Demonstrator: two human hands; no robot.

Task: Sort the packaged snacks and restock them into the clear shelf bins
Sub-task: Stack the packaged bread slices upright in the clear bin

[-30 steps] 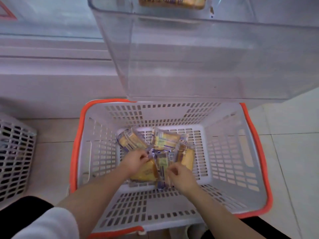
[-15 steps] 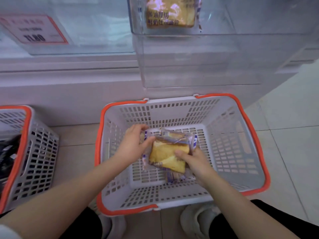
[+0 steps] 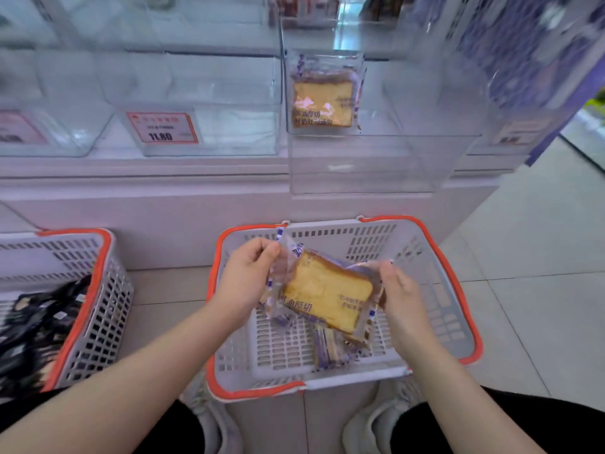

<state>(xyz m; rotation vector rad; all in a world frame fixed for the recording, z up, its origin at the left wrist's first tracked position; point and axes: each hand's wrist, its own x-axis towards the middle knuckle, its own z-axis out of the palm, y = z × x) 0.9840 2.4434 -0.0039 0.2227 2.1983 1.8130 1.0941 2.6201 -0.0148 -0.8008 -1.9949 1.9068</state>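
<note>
Clear plastic wrap, golden slice inside: a packaged bread snack point(image 3: 322, 298) is up above the white basket point(image 3: 455, 283) with the orange rim, held tilted between two hands. Left hand point(image 3: 247, 278) has its fingers curled, thumb and fingertips pinching the far-left corner of the wrapper. Right hand point(image 3: 397, 294) grips the right edge, fingers folded round the wrapper's seam. Printed Chinese characters run along the near-left part of the pack, but they are too blurred to read for sure. Below it, on the basket floor, lie more small packs point(image 3: 329, 350) with purple-and-white wrappers, their print illegible.

Up on the shelf, the clear bin point(image 3: 386, 158) straight ahead holds one matching bread pack point(image 3: 324, 96) standing against its left wall, characters on its front too soft to make out. To the left, another clear bin point(image 3: 229, 139) carries a red-bordered price tag point(image 3: 162, 127) reading 11.80. Far left, a second basket point(image 3: 98, 309), also white and orange, holds dark wrapped packets point(image 3: 36, 326). Near edge: light shoes point(image 3: 363, 424) on the tiled floor point(image 3: 540, 257).
</note>
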